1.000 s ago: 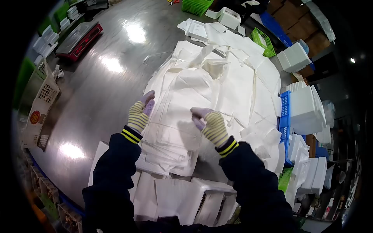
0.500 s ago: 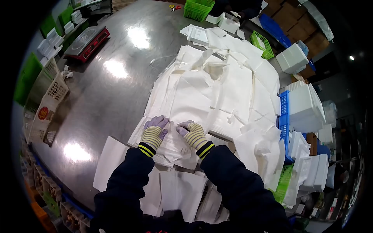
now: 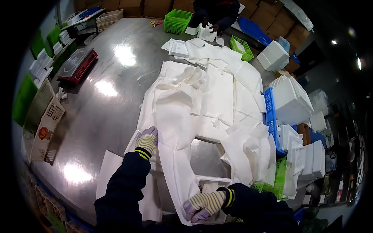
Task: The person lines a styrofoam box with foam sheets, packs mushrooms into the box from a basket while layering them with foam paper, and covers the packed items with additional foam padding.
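Note:
My left hand (image 3: pixel 147 140), in a purple glove with a yellow-and-white striped cuff, lies with its fingers flat on the left edge of a layered pile of white sheets (image 3: pixel 221 87). My right hand (image 3: pixel 203 206), gloved alike, is low near my body. Its fingers are closed on the near end of a long white sheet (image 3: pixel 175 167), which stretches from the pile toward me and curls up at its far part. Beside that hand is the rim of a white tray (image 3: pixel 213 179), partly hidden by the hand and sleeve.
A red scale (image 3: pixel 79 64) and a white crate (image 3: pixel 46 120) stand at the left. Green baskets (image 3: pixel 177 21), scissors (image 3: pixel 155 23) and another person's hands (image 3: pixel 213 29) are at the far end. White foam boxes (image 3: pixel 289 101) and a blue crate (image 3: pixel 271 120) line the right side.
My right hand has moved down toward my body, drawing a white sheet from the pile. Bare metal table now shows right of that sheet. My left hand has shifted slightly left and nearer.

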`<move>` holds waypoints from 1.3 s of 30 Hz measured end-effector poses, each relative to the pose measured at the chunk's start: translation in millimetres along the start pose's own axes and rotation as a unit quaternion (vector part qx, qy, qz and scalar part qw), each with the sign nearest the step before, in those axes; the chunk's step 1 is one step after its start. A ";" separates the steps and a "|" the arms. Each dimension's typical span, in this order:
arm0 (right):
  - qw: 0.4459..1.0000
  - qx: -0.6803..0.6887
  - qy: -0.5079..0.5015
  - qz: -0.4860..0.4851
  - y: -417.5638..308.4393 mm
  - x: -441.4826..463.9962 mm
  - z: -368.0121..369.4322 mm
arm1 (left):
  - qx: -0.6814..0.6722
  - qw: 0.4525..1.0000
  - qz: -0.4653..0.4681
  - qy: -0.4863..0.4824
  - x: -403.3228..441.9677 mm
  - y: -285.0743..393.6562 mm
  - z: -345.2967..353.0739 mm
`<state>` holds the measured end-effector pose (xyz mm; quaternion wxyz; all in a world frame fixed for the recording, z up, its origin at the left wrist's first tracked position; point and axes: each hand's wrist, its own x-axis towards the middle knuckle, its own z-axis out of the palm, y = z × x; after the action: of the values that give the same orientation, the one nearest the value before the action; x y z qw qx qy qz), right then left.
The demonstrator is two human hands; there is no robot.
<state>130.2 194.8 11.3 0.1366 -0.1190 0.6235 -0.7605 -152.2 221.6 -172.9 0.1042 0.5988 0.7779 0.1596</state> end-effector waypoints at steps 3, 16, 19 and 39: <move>0.997 0.014 0.073 -0.013 -46.8 -52.9 10.6 | 0.002 1.000 0.013 -0.026 1.1 -0.4 -3.0; 0.709 -0.103 0.697 -0.009 -46.5 -211.4 172.3 | -0.482 0.865 0.130 0.058 -33.4 160.0 -96.8; 0.698 -0.243 0.673 0.006 -23.3 -196.1 180.0 | -0.319 0.843 0.391 -0.188 -86.6 255.0 -142.2; 0.642 0.153 0.739 -0.136 77.6 -219.2 236.0 | -0.438 0.848 0.192 -0.229 -172.4 363.4 -88.9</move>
<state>422.5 42.4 -21.4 -0.4584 0.4220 0.3688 -0.6898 187.9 128.5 40.1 0.4985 0.6477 0.4509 0.3586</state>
